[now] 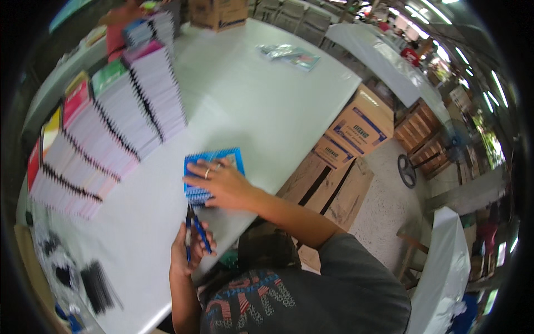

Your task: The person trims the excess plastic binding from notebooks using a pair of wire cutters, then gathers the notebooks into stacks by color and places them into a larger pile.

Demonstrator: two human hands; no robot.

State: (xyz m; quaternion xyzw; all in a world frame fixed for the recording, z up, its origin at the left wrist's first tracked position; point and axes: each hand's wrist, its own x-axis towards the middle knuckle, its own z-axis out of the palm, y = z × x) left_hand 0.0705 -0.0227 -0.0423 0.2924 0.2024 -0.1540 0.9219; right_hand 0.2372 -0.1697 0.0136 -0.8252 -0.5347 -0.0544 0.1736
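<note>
My right hand [225, 186] lies with spread fingers on top of small blue spiral-bound notebooks [194, 160], which look like a short stack near the table's edge. A ring shows on one finger. In my left hand [182, 257] is a pair of pliers [202, 235] with blue handles. Their dark jaws point away from me and meet the near edge of the notebooks, by the wire binding. Whether the jaws grip the wire is too small to tell.
Tall stacks of spiral-bound notebooks [114, 133] with coloured covers line the white table's [222, 83] left side. Black binding coils [101, 286] lie at the near left, and a clear plastic packet [289, 55] at the far side. Cardboard boxes [356, 125] stand on a wooden pallet [339, 192] at right.
</note>
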